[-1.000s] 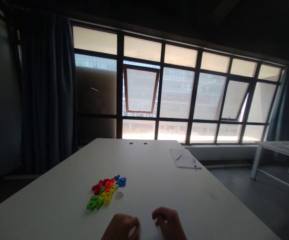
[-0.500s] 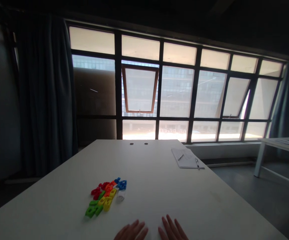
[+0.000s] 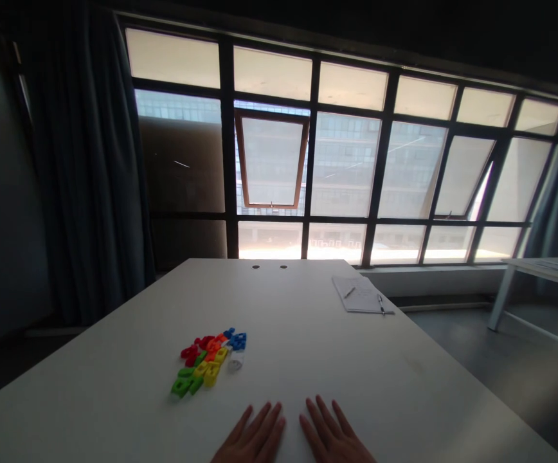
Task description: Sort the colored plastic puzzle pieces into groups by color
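Flat on the white table (image 3: pixel 279 308) near its close edge lies my left hand (image 3: pixel 252 437), palm down with fingers stretched out and nothing in it. Beside it, a small gap to the right, my right hand (image 3: pixel 332 432) rests the same way, also holding nothing. A cluster of small plastic pieces sits ahead and to the left of my left hand, apart from both hands. It includes green pieces (image 3: pixel 181 386), yellow pieces (image 3: pixel 211 373), red pieces (image 3: pixel 189 355), orange pieces (image 3: pixel 213 349), blue pieces (image 3: pixel 238 341) and a white piece (image 3: pixel 236 361).
A stack of paper (image 3: pixel 360 297) with two pens on it lies at the table's right edge. Two dark round cable holes (image 3: pixel 256 267) mark the far end. Another table (image 3: pixel 549 273) stands to the right, windows rise beyond, and a dark curtain (image 3: pixel 90 180) hangs at left.
The view has tipped down slightly, so the table and both hands appear higher and more of the hands shows. The hands stay flat, and the plastic pieces keep their arrangement.
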`<control>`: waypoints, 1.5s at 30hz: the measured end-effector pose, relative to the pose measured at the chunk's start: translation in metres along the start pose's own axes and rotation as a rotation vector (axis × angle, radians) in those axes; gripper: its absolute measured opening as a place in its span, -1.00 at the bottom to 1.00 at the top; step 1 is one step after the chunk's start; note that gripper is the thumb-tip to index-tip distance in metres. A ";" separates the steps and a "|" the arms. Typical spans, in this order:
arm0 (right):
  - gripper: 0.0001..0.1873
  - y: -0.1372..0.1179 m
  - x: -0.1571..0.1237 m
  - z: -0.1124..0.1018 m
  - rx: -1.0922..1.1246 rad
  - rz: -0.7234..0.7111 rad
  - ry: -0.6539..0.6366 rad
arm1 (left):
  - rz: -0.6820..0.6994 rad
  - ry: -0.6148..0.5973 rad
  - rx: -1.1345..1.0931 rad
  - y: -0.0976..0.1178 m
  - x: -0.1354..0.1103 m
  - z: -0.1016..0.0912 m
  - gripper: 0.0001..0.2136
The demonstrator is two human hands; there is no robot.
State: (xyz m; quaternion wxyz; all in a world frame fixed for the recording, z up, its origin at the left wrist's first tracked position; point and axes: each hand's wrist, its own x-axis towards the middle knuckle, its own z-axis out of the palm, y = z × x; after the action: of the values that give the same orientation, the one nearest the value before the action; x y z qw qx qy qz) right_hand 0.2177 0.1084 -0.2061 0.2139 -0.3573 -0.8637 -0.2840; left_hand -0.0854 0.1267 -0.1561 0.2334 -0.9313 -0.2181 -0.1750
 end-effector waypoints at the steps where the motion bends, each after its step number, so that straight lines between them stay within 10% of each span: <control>1: -0.28 -0.001 0.000 -0.005 0.034 0.017 -0.049 | -0.019 -0.031 -0.011 0.001 -0.001 0.000 -0.33; 12: 0.03 -0.003 0.041 -0.106 0.617 0.280 -0.606 | -0.218 -0.399 -0.459 0.013 0.020 -0.071 -0.09; 45: -0.02 -0.006 0.049 -0.116 0.594 0.313 -0.653 | -0.275 -0.454 -0.525 0.015 0.026 -0.076 -0.14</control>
State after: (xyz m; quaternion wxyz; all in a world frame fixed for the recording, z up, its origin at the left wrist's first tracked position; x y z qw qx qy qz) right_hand 0.2005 0.0542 -0.0931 0.0640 -0.4772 -0.8654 0.1385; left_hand -0.0728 0.0843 -0.0878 -0.0936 -0.9366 -0.3349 -0.0437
